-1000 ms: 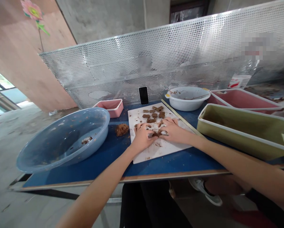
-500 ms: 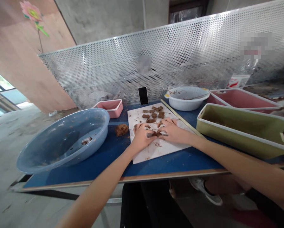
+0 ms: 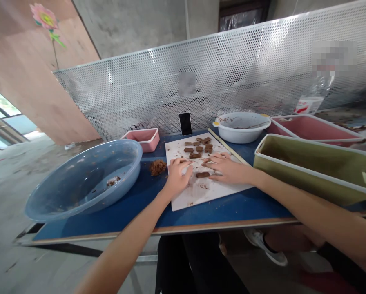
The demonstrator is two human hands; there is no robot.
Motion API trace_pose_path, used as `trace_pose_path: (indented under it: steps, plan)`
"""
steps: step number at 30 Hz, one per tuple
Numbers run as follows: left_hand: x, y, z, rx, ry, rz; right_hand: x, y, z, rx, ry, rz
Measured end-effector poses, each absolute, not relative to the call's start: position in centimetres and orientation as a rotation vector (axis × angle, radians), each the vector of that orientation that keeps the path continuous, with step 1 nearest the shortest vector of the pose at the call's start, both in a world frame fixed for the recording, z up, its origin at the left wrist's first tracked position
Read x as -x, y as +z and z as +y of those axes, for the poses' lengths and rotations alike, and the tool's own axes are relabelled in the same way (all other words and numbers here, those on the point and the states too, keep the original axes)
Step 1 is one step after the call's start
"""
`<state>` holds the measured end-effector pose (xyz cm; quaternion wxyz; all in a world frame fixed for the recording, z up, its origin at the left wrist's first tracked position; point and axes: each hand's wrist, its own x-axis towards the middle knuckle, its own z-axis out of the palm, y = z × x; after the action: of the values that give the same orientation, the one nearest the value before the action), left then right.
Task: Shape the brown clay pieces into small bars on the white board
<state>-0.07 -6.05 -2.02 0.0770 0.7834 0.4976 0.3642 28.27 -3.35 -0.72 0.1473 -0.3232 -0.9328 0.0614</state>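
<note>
On my feed, the left hand [image 3: 177,175] and right hand [image 3: 228,169] have just drawn apart, baring the brown block [image 3: 202,174] between them on the white board [image 3: 185,199]. Fingers loosely spread, gripping nothing I can see; I judge the piece keeps its shape unaided.

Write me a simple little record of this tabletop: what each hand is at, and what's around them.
Left hand: over the white board, fingers bent, no block visibly held
Right hand: over the board's right side, palm down, fingers spread
Between hands: one brown block, near the right thumb; contact unclear
Farther up the board: several more brown blocks
Left of board: brown lump, then large blue basin
Right of board: olive-green bin
Behind board: upright phone
</note>
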Motion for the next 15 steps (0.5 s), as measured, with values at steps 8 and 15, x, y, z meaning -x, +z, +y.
trace_pose_path:
  steps: [8,15]
  plan:
    - [1.1,-1.5,-6.0,-2.251,1.272,1.583,-29.4,0.5,-4.3,0.841,0.321,-2.818]
    - [0.7,-1.3,-6.1,-2.250,1.264,1.587,-29.0,0.1,-4.6,0.877,0.289,-2.819]
